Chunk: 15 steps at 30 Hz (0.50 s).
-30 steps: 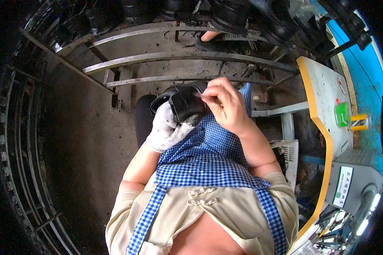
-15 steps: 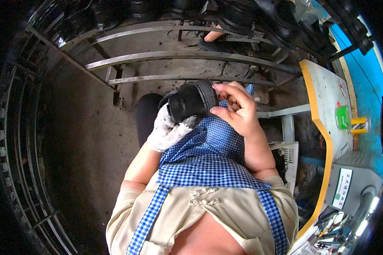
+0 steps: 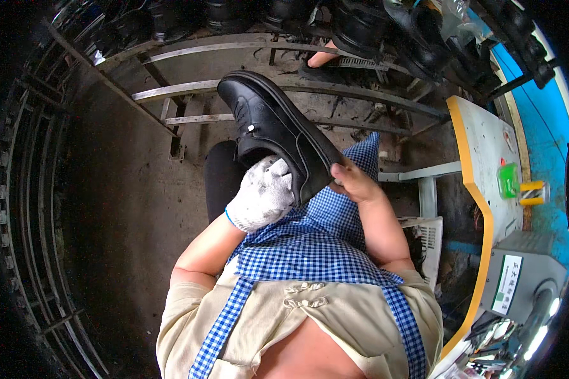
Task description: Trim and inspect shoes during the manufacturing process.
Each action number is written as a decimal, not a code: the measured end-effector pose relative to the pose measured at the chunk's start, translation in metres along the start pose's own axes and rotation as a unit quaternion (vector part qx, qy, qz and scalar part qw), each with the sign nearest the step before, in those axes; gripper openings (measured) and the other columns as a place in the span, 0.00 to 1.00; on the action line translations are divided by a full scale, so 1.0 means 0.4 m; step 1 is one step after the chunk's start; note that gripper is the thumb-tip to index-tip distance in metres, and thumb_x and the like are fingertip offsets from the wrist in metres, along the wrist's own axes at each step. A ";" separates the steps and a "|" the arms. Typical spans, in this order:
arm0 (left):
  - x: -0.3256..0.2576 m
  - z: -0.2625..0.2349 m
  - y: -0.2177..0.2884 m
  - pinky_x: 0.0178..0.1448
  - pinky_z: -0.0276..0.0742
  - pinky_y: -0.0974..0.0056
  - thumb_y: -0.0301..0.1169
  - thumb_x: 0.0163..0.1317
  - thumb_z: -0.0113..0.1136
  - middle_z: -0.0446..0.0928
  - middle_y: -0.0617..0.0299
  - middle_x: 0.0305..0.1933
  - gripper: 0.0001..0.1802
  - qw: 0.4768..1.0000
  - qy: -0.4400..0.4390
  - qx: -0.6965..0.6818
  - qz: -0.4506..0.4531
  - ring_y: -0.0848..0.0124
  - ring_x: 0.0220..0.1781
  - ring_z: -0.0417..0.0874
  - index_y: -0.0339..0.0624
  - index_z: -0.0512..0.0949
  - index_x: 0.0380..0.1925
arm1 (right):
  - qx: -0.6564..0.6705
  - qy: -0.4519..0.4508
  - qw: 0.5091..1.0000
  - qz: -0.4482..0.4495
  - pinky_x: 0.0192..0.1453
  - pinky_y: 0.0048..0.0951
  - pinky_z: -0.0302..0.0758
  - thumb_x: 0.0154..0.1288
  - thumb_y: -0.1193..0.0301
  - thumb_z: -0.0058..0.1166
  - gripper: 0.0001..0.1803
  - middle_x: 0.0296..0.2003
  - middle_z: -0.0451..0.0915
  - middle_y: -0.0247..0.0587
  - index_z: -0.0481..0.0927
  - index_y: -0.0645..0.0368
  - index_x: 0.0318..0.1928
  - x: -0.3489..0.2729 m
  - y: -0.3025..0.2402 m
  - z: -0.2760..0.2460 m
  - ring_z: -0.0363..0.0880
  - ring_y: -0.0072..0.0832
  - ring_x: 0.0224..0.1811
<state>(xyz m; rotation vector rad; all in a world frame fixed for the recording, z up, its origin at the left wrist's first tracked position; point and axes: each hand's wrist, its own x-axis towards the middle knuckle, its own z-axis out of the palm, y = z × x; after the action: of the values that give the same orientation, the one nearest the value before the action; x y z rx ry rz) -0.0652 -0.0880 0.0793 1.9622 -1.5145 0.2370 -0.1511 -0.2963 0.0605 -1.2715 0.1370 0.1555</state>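
A black shoe (image 3: 278, 123) is held over my lap on its side, its toe pointing to the far left and its sole along the right. My left hand (image 3: 262, 192), in a white knit glove with dark smudges, reaches into the shoe's opening and grips it there. At the heel end, my bare right hand (image 3: 354, 182) has its thumb against the sole edge, with its other fingers mostly hidden. A small white spot shows on the shoe's side. The blue checked apron (image 3: 303, 234) lies beneath both hands.
A metal rack (image 3: 196, 88) stands ahead, with several black shoes (image 3: 227, 16) along its top. To the right is a yellow-edged white table (image 3: 487, 145) with a green container (image 3: 507, 179) and a grey machine (image 3: 526, 271). A white crate (image 3: 431, 237) sits below it. Another rack (image 3: 38, 221) runs along the left.
The shoe has turned from end-on to lengthwise, its toe swinging out to the far left. My right hand has shifted nearer, to the heel end, and my gloved hand now shows from its back.
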 end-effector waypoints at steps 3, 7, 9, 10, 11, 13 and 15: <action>0.005 -0.030 0.008 0.47 0.76 0.56 0.32 0.40 0.62 0.77 0.55 0.41 0.17 0.998 -0.050 0.027 0.022 0.57 0.42 0.78 0.40 0.81 0.34 | 0.083 0.050 0.994 0.040 0.55 0.25 0.73 0.59 0.59 0.58 0.34 0.52 0.76 0.39 0.66 0.63 0.62 0.004 0.013 0.042 0.75 0.26 0.52; -0.009 -0.113 0.005 0.45 0.77 0.57 0.36 0.49 0.64 0.79 0.54 0.39 0.15 0.987 0.010 -0.140 0.081 0.57 0.41 0.80 0.39 0.80 0.35 | 0.128 0.046 0.990 0.044 0.58 0.34 0.74 0.59 0.57 0.53 0.35 0.56 0.74 0.44 0.64 0.62 0.64 -0.005 0.060 0.010 0.75 0.32 0.56; -0.049 -0.151 -0.014 0.50 0.77 0.59 0.32 0.54 0.64 0.79 0.53 0.43 0.14 0.914 0.111 -0.388 0.029 0.58 0.45 0.81 0.40 0.81 0.39 | 0.175 -0.001 0.983 -0.050 0.59 0.35 0.74 0.58 0.54 0.54 0.38 0.58 0.73 0.46 0.63 0.62 0.65 -0.001 0.095 0.001 0.74 0.33 0.58; -0.080 -0.138 -0.013 0.54 0.75 0.59 0.29 0.55 0.62 0.77 0.52 0.49 0.17 0.911 0.205 -0.345 -0.095 0.60 0.50 0.79 0.39 0.77 0.46 | 0.203 -0.005 0.978 -0.036 0.62 0.36 0.71 0.56 0.51 0.56 0.42 0.60 0.71 0.47 0.63 0.62 0.65 -0.009 0.125 -0.019 0.73 0.33 0.60; -0.107 -0.123 -0.011 0.59 0.73 0.59 0.26 0.57 0.59 0.74 0.52 0.55 0.22 0.884 0.295 -0.293 -0.216 0.61 0.56 0.76 0.39 0.74 0.53 | 0.270 -0.046 0.960 -0.060 0.65 0.37 0.68 0.57 0.51 0.56 0.41 0.63 0.67 0.48 0.62 0.62 0.66 0.004 0.162 -0.038 0.69 0.37 0.63; -0.032 -0.115 -0.025 0.66 0.65 0.60 0.23 0.59 0.56 0.66 0.53 0.64 0.32 0.820 0.397 -0.281 -0.303 0.63 0.65 0.67 0.42 0.61 0.65 | 0.261 -0.119 0.948 -0.136 0.68 0.38 0.63 0.60 0.52 0.56 0.40 0.66 0.63 0.47 0.61 0.62 0.66 -0.007 0.252 -0.077 0.64 0.41 0.66; -0.027 -0.124 -0.073 0.68 0.62 0.63 0.23 0.60 0.55 0.66 0.53 0.64 0.35 0.813 0.332 -0.311 -0.364 0.66 0.65 0.67 0.41 0.56 0.68 | 0.250 -0.128 0.950 -0.135 0.69 0.38 0.61 0.61 0.53 0.56 0.40 0.66 0.62 0.47 0.61 0.62 0.67 -0.011 0.311 -0.086 0.62 0.41 0.67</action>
<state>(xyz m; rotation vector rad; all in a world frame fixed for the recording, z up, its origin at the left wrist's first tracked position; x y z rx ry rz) -0.0301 -0.0468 0.1016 1.5217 -0.2617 0.0559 -0.1797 -0.2936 -0.0653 -0.7429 -0.2123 0.0421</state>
